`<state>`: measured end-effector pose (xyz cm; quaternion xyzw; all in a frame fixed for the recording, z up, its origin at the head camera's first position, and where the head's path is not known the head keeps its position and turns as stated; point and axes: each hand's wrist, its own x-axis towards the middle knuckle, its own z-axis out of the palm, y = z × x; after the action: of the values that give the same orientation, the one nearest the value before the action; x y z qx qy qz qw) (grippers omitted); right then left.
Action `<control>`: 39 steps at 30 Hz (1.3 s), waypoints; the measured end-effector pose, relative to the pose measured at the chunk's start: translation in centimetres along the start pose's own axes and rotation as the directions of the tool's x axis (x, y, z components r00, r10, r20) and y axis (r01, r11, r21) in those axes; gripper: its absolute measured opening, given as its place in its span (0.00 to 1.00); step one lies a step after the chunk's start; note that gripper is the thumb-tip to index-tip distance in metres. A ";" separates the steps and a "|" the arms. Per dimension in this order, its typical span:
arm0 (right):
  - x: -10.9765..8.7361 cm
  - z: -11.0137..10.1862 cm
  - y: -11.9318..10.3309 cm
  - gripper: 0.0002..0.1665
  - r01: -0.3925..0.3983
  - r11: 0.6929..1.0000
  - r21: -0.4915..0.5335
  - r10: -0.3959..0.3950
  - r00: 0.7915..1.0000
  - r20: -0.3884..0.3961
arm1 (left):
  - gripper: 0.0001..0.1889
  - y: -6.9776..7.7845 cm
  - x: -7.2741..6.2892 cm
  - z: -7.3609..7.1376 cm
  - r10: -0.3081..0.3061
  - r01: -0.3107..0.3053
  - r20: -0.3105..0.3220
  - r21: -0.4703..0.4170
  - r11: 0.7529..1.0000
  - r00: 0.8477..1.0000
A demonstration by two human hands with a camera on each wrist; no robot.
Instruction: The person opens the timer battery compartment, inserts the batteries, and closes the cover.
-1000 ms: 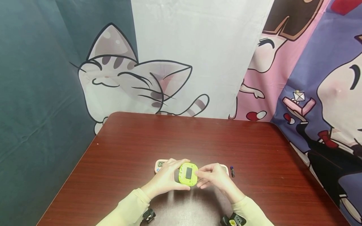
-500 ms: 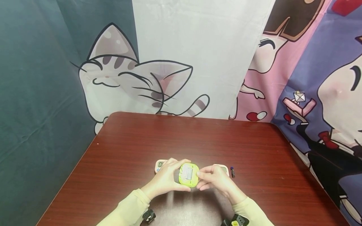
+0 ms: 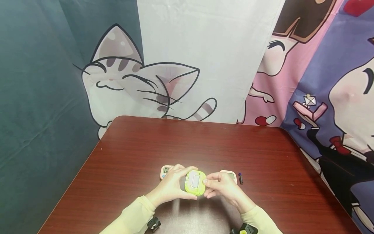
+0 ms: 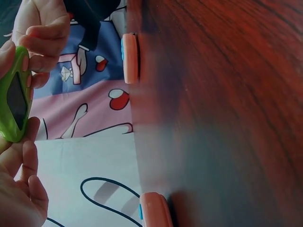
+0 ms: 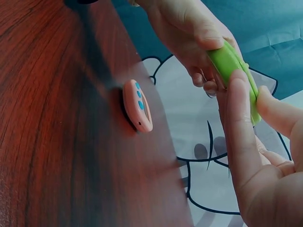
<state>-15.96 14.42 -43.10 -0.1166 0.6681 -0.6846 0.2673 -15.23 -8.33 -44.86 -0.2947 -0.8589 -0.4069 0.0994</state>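
A lime-green digital timer (image 3: 195,183) with a rectangular screen is held up above the table between both hands. My left hand (image 3: 172,187) grips it from the left, fingers over the top edge and thumb under the bottom one. On the right edge, my right hand (image 3: 223,187) pinches it between thumb and index finger. The right wrist view shows the rounded side of the green timer (image 5: 234,71) and a seam along it. In the left wrist view, its dark screen faces the camera.
On the reddish-brown table (image 3: 187,139), a pink timer (image 3: 165,170) with blue buttons sits partly behind the left hand. Another pink timer (image 3: 232,175) is behind the right hand. Beside it lies a small dark cylinder-like item (image 3: 240,178) with a blue end. Cartoon-printed cloth (image 3: 210,58) hangs behind.
The green timer tilts slightly, its screen going from dark to bright with glare. It shifts a touch down and right, the right hand staying on its edge.
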 end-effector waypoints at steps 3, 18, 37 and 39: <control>-0.1 0.1 -0.1 0.22 0.011 1.000 0.000 -0.011 1.000 0.006 | 0.43 0.0 -0.1 0.0 0.018 -0.018 -0.006 0.015 1.000 1.000; -0.4 0.7 -0.1 0.18 0.017 0.999 -0.032 -0.018 1.000 -0.020 | 0.43 0.0 -0.3 -0.1 0.059 -0.058 -0.012 0.069 0.996 0.998; -0.2 0.9 0.1 0.20 0.037 0.999 -0.012 -0.037 0.999 -0.018 | 0.45 0.1 -0.1 -0.5 0.081 -0.076 -0.028 0.139 0.987 0.996; -0.2 0.9 0.1 0.20 0.034 0.999 0.006 -0.034 0.999 -0.007 | 0.45 0.2 -0.1 -0.5 0.056 -0.053 -0.024 0.111 0.992 0.998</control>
<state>-15.34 13.75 -43.11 -0.1249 0.6648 -0.6915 0.2535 -15.09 -8.67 -44.45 -0.3066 -0.8702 -0.3601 0.1381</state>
